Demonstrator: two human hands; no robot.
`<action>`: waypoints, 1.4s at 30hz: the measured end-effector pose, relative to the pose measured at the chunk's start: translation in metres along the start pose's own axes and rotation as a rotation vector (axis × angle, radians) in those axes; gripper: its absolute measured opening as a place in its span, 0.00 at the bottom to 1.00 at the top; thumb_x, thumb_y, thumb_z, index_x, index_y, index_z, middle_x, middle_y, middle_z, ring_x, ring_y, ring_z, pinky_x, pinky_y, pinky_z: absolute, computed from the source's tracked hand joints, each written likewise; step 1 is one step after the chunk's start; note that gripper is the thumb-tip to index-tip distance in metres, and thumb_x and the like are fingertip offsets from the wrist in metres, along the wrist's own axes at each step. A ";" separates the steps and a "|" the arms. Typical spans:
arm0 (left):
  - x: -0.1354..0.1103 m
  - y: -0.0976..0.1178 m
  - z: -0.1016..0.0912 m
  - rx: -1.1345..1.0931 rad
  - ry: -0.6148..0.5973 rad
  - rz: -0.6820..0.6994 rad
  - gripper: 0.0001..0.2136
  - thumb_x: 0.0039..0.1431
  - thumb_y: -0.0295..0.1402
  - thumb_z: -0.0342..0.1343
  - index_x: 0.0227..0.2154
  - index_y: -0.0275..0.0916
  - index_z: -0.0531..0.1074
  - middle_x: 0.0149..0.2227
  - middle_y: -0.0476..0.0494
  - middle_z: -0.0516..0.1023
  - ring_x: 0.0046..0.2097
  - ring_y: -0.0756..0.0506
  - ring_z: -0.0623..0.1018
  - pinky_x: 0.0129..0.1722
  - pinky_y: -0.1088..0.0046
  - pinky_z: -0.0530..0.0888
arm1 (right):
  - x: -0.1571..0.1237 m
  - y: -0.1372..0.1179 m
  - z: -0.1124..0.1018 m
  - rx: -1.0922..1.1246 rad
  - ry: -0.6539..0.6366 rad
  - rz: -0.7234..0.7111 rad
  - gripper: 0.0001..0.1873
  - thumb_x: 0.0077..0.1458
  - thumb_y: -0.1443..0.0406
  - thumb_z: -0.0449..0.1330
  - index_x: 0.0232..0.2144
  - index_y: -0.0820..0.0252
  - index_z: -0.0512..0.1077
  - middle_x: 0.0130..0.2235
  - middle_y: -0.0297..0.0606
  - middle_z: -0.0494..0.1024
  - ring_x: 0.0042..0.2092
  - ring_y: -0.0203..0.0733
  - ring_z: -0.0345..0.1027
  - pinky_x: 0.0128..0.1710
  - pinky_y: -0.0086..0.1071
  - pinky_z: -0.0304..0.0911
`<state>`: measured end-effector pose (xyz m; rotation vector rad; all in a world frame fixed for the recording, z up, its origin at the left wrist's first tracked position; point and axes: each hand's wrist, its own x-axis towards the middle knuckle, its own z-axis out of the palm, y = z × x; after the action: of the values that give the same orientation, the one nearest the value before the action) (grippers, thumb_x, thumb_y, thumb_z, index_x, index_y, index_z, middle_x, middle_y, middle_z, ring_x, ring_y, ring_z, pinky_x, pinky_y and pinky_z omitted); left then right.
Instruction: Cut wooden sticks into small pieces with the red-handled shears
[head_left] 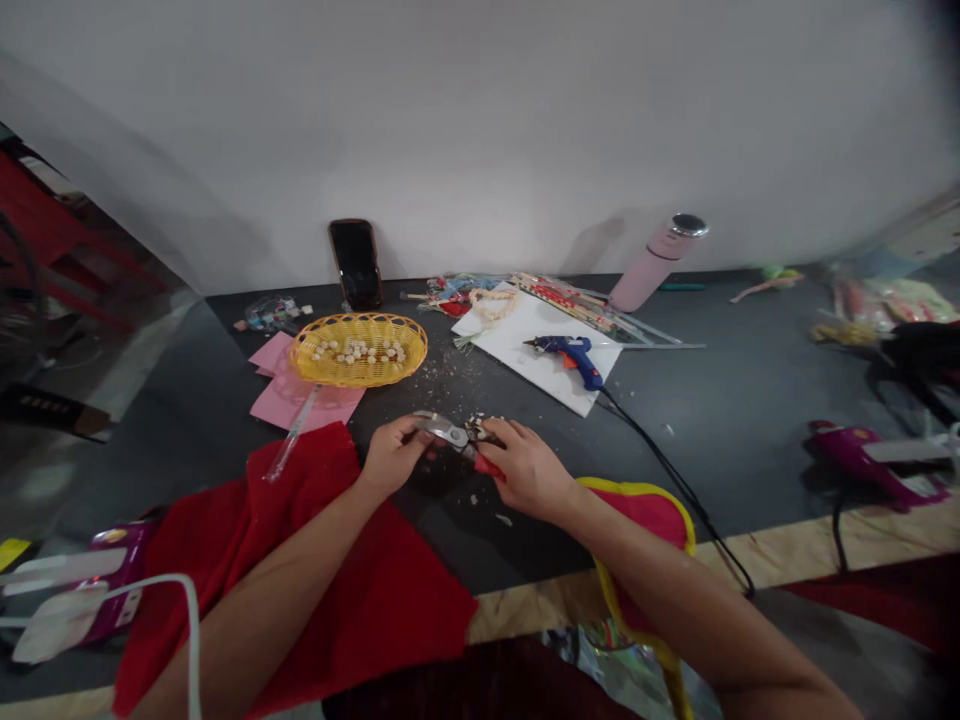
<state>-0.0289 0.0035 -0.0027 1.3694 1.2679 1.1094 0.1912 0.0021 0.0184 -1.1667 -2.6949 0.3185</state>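
Metal tool (444, 431) held low over the dark surface (720, 410), left hand (391, 457) fingers closed on its steel end, right hand (525, 468) fingers gripping its red handle, yellow basket (358, 350) just beyond, blue glue gun (571, 353) farther right

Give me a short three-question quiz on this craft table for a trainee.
1. True or false: the glue gun lies on the white sheet.
2. What holds the pale bits? A) basket B) bottle C) phone
3. What do the left hand and right hand hold together?

Key: 1 true; 2 A; 3 a metal tool.
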 end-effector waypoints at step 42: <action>0.001 0.005 0.001 -0.011 0.059 -0.016 0.06 0.50 0.32 0.57 0.29 0.36 0.76 0.30 0.46 0.80 0.24 0.51 0.75 0.25 0.76 0.73 | 0.001 0.000 -0.001 -0.004 0.028 0.021 0.14 0.49 0.72 0.54 0.38 0.58 0.71 0.54 0.43 0.63 0.49 0.48 0.59 0.45 0.39 0.57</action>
<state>-0.0271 0.0042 0.0023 1.3242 1.3111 1.1514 0.1907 0.0035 0.0194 -1.1924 -2.6626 0.2980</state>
